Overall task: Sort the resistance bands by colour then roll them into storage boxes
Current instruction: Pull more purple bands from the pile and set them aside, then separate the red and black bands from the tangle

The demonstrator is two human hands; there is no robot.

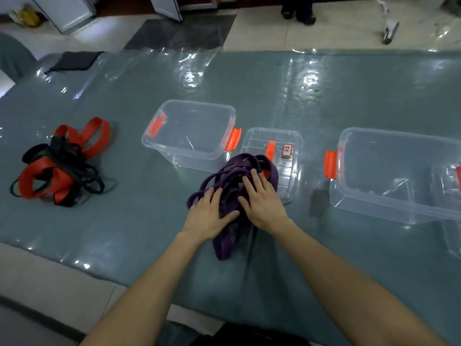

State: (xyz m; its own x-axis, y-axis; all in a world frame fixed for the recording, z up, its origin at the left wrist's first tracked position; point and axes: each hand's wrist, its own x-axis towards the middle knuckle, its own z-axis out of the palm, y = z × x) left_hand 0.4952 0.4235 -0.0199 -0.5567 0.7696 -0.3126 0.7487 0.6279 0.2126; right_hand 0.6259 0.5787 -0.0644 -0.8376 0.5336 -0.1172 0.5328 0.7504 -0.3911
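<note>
**Purple bands bunched under both hands**

The purple bands (228,182) lie in 1 loose, tangled heap near the front middle of the table (124,221), with a flat tail trailing toward the near edge. Their far end overlaps a clear lid (289,171) that lies flat and carries an orange clip and a small label. Just behind and to the left stands an open clear box (199,105) with orange latches. A second clear box (369,203) sits to the right, well apart. Far left on the table, red and black bands (62,166) lie knotted together in 1 pile.

The table has a grey-green cloth under a shiny clear sheet, and a black cloth (72,61) lies at its far left corner. Beyond it are pale floor tiles and a dark mat.

Both arms are bare and reach forward. The left hand (212,211) and right hand (262,198) lie palm down side by side on the purple heap, fingers spread and straight, pressing rather than gripping.
</note>
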